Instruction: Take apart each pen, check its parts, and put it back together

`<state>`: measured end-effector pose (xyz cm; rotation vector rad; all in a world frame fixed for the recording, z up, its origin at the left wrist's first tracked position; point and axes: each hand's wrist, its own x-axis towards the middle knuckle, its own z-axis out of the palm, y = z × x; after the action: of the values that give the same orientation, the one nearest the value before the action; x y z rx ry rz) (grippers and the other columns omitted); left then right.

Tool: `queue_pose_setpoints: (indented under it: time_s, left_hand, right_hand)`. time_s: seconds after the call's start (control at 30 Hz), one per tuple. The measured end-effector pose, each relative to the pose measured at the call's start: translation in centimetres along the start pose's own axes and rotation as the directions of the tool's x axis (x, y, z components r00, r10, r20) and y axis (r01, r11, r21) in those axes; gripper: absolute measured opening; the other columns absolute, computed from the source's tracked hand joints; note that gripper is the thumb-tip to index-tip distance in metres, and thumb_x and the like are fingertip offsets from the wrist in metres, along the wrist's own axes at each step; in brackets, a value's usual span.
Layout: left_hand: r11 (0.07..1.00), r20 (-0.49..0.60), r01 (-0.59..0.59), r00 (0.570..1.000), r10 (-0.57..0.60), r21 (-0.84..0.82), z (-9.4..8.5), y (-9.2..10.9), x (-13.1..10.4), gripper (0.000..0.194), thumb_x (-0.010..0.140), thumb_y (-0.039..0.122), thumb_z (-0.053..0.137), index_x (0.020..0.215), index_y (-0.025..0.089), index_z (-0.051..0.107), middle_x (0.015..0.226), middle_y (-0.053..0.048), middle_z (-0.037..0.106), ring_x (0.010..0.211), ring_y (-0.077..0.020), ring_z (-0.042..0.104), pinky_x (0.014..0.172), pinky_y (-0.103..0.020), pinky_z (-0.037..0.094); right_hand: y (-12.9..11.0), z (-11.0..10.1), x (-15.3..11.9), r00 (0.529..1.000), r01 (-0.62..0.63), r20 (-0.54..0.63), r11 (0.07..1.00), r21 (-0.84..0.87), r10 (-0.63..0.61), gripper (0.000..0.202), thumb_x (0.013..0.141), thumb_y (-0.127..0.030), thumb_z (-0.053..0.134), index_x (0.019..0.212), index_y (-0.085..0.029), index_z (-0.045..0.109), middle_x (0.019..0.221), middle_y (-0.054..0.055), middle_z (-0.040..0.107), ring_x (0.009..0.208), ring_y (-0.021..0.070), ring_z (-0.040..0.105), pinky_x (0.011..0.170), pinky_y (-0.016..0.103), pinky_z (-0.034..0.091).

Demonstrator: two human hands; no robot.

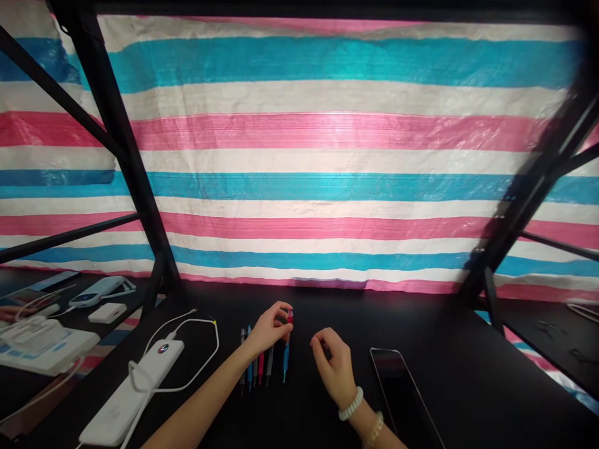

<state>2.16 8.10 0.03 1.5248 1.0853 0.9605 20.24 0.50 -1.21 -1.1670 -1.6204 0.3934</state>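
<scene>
My left hand (270, 328) is closed in a pinch at the middle of the black desk. At its fingertips is a red pen (290, 316), mostly hidden by the fingers. Just below them a blue pen (286, 363) points toward me. Left of it, partly under my left wrist, several pens (255, 371) in grey, blue and red lie side by side. My right hand (334, 365) is off to the right, apart from the pens. Its fingers are curled with thumb and forefinger close together, and nothing shows in them. A white coil band and a beaded bracelet circle that wrist.
A phone (405, 396) with a dark screen lies right of my right hand. At left is a white power strip (133, 393) with a looped white cable (218, 349). Black metal frame bars (124, 149) flank the desk, before a striped sheet (322, 131). A person's hand (9, 313) shows at far left.
</scene>
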Motion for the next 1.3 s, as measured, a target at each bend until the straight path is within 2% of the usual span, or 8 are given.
queue_pose_setpoints:
  time_s: [0.13,0.27,0.57,0.77,0.87,1.03,1.17,1.3]
  left_hand:
    - [0.988,-0.06,-0.028,0.997,0.037,0.151,0.1,-0.4,0.1,0.035,0.059,0.014,0.07,0.093,0.019,0.062,0.072,0.004,0.059,0.056,-0.0129,0.058,0.058,-0.026,0.045]
    - [0.977,-0.089,-0.041,0.994,0.061,0.209,0.1,-0.8,0.4,0.033,0.058,0.011,0.067,0.09,0.019,0.064,0.067,0.003,0.06,0.059,-0.0144,0.058,0.061,-0.027,0.046]
    - [0.986,-0.073,-0.028,0.997,0.04,0.162,0.1,-1.6,0.9,0.024,0.066,0.023,0.068,0.088,0.016,0.063,0.063,0.0,0.065,0.058,-0.0181,0.065,0.061,-0.03,0.051]
    - [0.964,-0.104,-0.038,0.992,0.067,0.262,-0.4,-1.5,1.2,0.023,0.071,0.029,0.065,0.091,0.017,0.062,0.064,-0.001,0.067,0.059,-0.0187,0.065,0.062,-0.031,0.05]
    - [0.926,-0.109,-0.038,0.99,0.084,0.376,-0.9,-1.5,1.5,0.023,0.07,0.029,0.067,0.09,0.018,0.063,0.065,0.0,0.067,0.064,-0.0194,0.064,0.065,-0.03,0.047]
    - [0.828,-0.068,-0.024,0.995,0.075,0.56,-1.6,-1.7,1.8,0.017,0.066,0.021,0.068,0.083,0.02,0.064,0.062,0.002,0.064,0.061,-0.0177,0.059,0.061,-0.028,0.041]
    - [0.742,-0.052,-0.05,0.992,0.114,0.668,-1.8,-1.8,1.7,0.016,0.067,0.02,0.068,0.082,0.02,0.065,0.065,0.001,0.062,0.074,-0.022,0.06,0.069,-0.03,0.041]
    - [0.679,-0.047,-0.094,0.981,0.187,0.728,-2.4,-1.0,0.3,0.033,0.073,0.024,0.066,0.106,0.019,0.063,0.086,-0.006,0.066,0.09,-0.0265,0.059,0.08,-0.036,0.042]
  right_hand:
    - [0.3,0.0,0.1,1.0,-0.009,-0.001,1.0,0.002,0.009,0.026,0.094,-0.024,0.044,0.071,-0.018,0.054,0.068,0.002,0.054,0.063,0.016,0.051,0.058,0.027,0.037]
    - [0.5,0.0,0.1,1.0,-0.016,-0.008,1.0,0.006,0.016,0.027,0.094,-0.025,0.044,0.071,-0.018,0.055,0.068,0.002,0.055,0.064,0.016,0.052,0.059,0.027,0.038]
    - [0.7,0.2,0.0,1.0,-0.029,0.007,1.0,0.007,0.029,0.026,0.093,-0.025,0.044,0.07,-0.019,0.055,0.066,0.001,0.054,0.062,0.0152,0.051,0.057,0.026,0.038]
    - [0.5,0.1,-0.1,0.999,-0.023,0.026,1.0,0.002,0.023,0.026,0.093,-0.025,0.044,0.07,-0.019,0.054,0.067,0.001,0.054,0.063,0.0155,0.051,0.058,0.027,0.038]
    - [0.5,0.1,0.0,0.999,-0.019,0.042,1.0,-0.003,0.02,0.026,0.093,-0.025,0.044,0.07,-0.019,0.054,0.067,0.001,0.053,0.063,0.0155,0.051,0.058,0.027,0.038]
    - [0.6,0.2,0.0,0.998,-0.025,0.054,1.0,-0.016,0.026,0.026,0.093,-0.025,0.045,0.07,-0.019,0.054,0.066,0.001,0.053,0.061,0.0152,0.051,0.057,0.027,0.037]
    - [0.4,0.1,-0.1,0.997,-0.03,0.071,0.999,-0.028,0.032,0.025,0.093,-0.023,0.046,0.07,-0.019,0.054,0.066,0.001,0.052,0.061,0.0153,0.051,0.057,0.026,0.037]
    - [0.3,0.0,-0.1,0.994,-0.038,0.098,0.998,-0.049,0.042,0.023,0.092,-0.02,0.046,0.07,-0.019,0.054,0.067,0.001,0.053,0.062,0.0155,0.051,0.058,0.026,0.037]
